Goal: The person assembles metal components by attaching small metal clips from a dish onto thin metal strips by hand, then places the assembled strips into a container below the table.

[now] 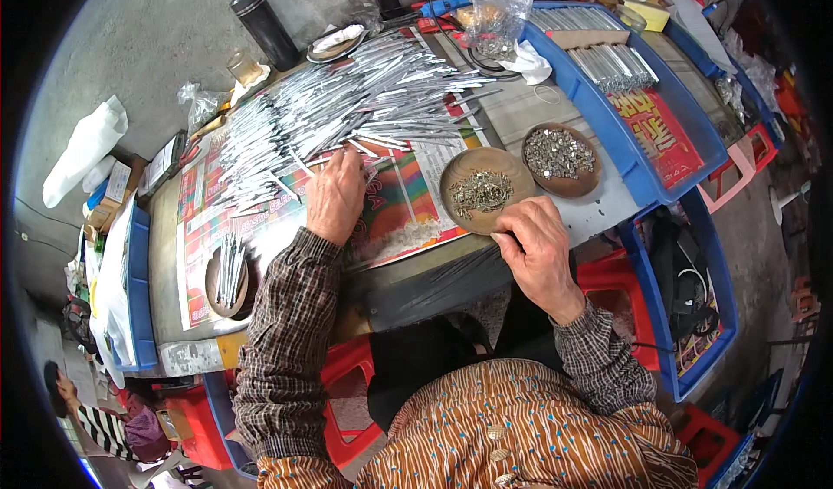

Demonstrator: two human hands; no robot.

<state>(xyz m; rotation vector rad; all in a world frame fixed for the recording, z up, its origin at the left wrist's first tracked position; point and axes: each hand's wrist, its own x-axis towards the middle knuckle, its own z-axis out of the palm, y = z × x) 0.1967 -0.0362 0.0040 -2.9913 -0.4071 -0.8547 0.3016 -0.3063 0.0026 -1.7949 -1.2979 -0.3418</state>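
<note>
A wide heap of thin silver metal rods (347,90) lies on newspaper across the table. At the heap's near edge is my left hand (337,196), its fingers bent down and close together among the rods; the fingertips are partly hidden. My right hand (540,253) is curled, thumb against the fingers, just at the near right rim of a round wooden bowl (512,168). That bowl holds small brass-coloured metal pieces (481,192). Whatever the right fingers pinch is too small or hidden to name. Beside it stands a second bowl (590,179) full of small silver pieces (560,153).
At the left, a small bowl (211,291) holds several rods upright. Blue trays (564,72) with more rods line the right side. A black flask (265,29) stands by the wall. Red stools (347,437) are under the table; another person (113,428) sits far left.
</note>
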